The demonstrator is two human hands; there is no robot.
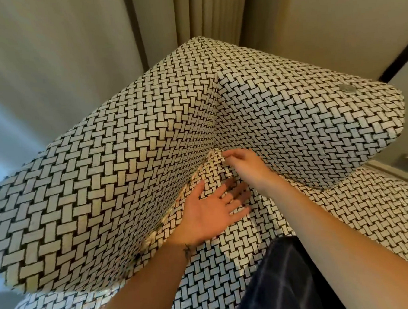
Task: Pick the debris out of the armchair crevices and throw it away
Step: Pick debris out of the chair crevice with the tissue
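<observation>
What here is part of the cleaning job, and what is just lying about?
Part of the job:
- armchair
- crevice with pale bits along it
- left hand, open, palm up
- right hand, fingers pinched at the crevice's corner

Just lying about:
- round grey thing on the armrest
- curtain
</observation>
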